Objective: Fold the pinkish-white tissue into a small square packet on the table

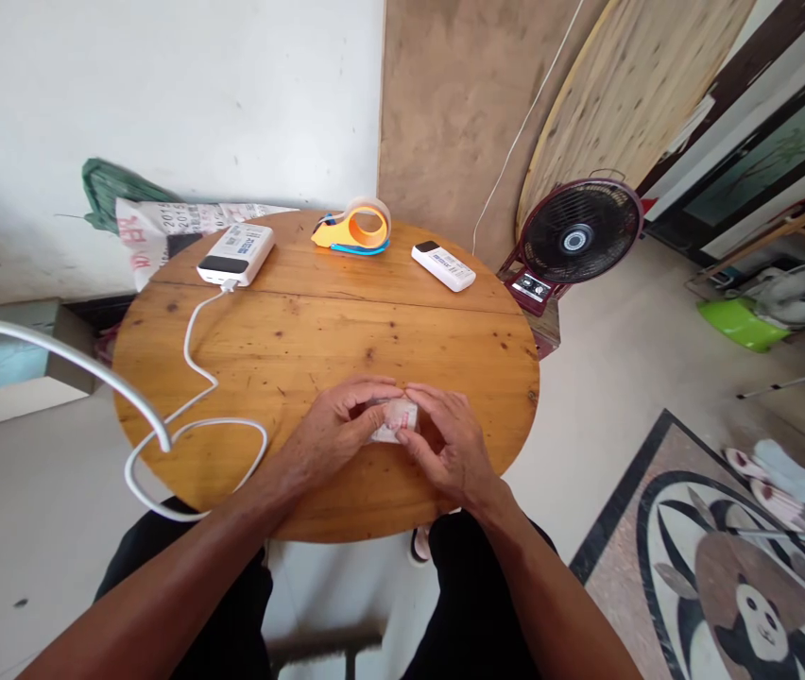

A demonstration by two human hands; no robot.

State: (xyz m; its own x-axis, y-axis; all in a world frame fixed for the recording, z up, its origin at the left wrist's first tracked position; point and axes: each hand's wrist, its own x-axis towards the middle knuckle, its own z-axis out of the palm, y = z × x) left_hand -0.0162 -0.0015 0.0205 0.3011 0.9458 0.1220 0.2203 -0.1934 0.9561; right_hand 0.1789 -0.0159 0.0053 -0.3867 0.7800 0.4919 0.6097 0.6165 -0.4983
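Both my hands rest on a round wooden table (pixel 317 321) near its front edge. My left hand (pixel 338 425) and my right hand (pixel 449 439) meet around a small pale, pinkish packet (pixel 394 419), fingers curled and pinching its edges. Most of the packet is hidden under my fingers, so I cannot make out what it is.
A white power bank (pixel 236 253) lies at the back left with a white cable (pixel 196 378) looping toward me. An orange tape dispenser (pixel 354 229) and a white remote (pixel 443 265) lie at the back. A dark fan (pixel 576 241) stands on the floor to the right.
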